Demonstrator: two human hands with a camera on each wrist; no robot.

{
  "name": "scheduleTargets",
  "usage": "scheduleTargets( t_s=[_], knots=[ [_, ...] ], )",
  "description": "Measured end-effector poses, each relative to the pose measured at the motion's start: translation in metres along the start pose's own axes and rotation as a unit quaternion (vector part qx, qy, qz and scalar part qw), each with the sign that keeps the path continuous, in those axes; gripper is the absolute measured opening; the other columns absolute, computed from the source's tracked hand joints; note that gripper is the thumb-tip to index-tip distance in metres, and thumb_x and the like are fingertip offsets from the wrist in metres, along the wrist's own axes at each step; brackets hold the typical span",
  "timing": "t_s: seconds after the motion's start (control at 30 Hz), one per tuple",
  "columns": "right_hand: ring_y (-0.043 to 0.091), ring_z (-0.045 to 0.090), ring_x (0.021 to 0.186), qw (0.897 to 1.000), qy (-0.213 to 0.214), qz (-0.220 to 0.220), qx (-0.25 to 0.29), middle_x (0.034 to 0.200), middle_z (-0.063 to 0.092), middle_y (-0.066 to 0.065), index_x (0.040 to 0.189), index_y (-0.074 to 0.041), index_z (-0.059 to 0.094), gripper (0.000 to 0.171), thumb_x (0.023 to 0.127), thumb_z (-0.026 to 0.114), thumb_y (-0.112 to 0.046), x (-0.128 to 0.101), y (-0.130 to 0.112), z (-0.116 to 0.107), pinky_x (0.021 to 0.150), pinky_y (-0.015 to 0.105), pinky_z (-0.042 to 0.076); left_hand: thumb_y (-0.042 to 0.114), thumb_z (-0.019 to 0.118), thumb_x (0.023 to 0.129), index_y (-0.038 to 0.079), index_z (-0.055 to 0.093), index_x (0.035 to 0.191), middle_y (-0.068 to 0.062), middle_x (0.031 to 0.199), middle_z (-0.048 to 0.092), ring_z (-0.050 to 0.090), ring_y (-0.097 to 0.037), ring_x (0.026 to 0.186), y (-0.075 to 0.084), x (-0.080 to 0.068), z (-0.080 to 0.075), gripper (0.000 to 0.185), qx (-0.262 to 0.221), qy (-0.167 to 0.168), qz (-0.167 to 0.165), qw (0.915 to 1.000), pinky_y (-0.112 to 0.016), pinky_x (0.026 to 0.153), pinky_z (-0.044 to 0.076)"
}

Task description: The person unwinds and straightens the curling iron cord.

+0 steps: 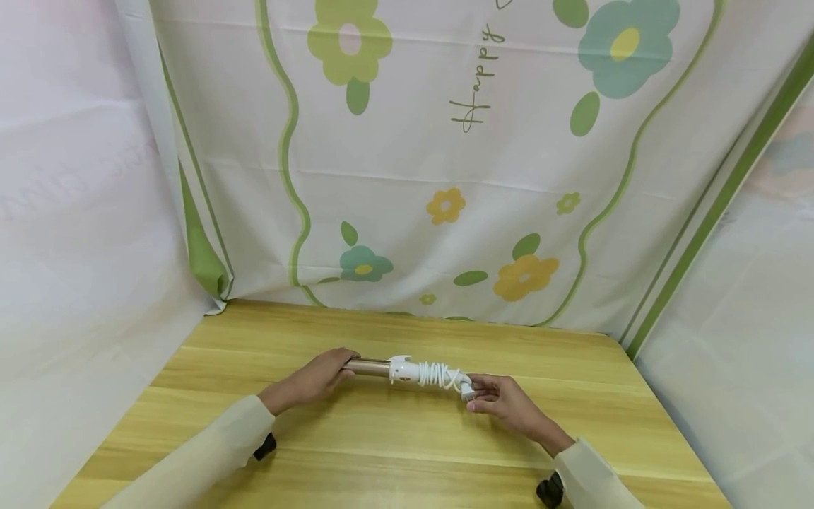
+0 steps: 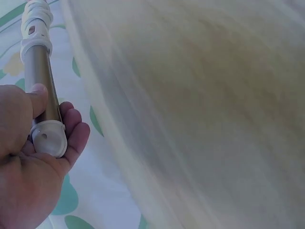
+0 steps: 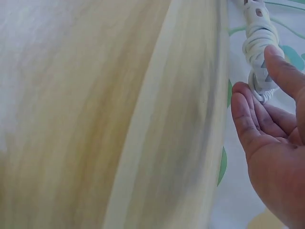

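A curling iron [image 1: 407, 370] with a gold-brown barrel and a white handle lies roughly level between both hands, over the wooden table. Its white cord [image 1: 435, 375] is wound round the handle in several turns, and the plug [image 1: 468, 391] hangs at the right end. My left hand [image 1: 321, 376] grips the barrel near its white end cap [image 2: 49, 138], thumb on top and fingers beneath, as the left wrist view shows. With the thumb on the plug side and fingers behind, my right hand [image 1: 511, 404] pinches the handle end.
The wood-grain table [image 1: 394, 445] reaches back to a white cloth [image 1: 407, 155] printed with flowers. Pale cloth walls [image 1: 83, 212] stand at the left and right. Two dark objects [image 1: 550, 489] show beside the sleeves near the wrists.
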State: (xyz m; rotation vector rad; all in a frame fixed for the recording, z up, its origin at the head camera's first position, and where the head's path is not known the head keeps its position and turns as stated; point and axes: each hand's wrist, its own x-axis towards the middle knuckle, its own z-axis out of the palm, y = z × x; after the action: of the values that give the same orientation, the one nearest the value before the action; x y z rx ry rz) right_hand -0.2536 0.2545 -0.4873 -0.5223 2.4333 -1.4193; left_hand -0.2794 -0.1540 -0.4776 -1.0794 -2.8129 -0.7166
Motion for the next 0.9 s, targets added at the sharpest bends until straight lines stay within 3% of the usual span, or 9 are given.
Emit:
scheduleTargets(
  t_s=[0.27,0.43,0.9],
  knots=[
    [0.021,0.065,0.105,0.999,-0.017,0.016,0.042,0.12,0.066,0.019,0.132,0.007,0.056,0.057,0.087,0.076,-0.022,-0.002,-0.004,-0.001,0.082,0.025,0.056,0.016,0.057,0.101,0.004,0.061,0.117,0.002,0.096,0.064,0.055,-0.003,0.079,-0.005,-0.005,-0.004,0.021,-0.019,-0.024,0.027,0.9992,-0.025,0.069,0.049],
    [0.02,0.068,0.104,0.996,-0.032,0.023,0.084,0.119,0.067,0.021,0.13,0.009,0.055,0.056,0.087,0.077,-0.018,-0.002,-0.003,-0.002,0.083,0.026,0.056,0.017,0.057,0.101,0.008,0.061,0.115,0.005,0.095,0.063,0.054,-0.001,0.078,-0.006,-0.008,-0.005,0.017,-0.023,-0.034,0.035,0.9985,-0.024,0.07,0.049],
    [0.016,0.065,0.098,0.995,-0.02,0.035,0.091,0.109,0.068,0.01,0.124,0.01,0.055,0.056,0.085,0.079,-0.021,-0.003,-0.003,-0.003,0.081,0.024,0.055,0.016,0.054,0.102,0.004,0.059,0.122,0.002,0.098,0.064,0.055,-0.001,0.081,-0.002,-0.011,-0.011,0.024,-0.035,-0.017,0.044,0.9983,-0.026,0.071,0.05]
  ],
)
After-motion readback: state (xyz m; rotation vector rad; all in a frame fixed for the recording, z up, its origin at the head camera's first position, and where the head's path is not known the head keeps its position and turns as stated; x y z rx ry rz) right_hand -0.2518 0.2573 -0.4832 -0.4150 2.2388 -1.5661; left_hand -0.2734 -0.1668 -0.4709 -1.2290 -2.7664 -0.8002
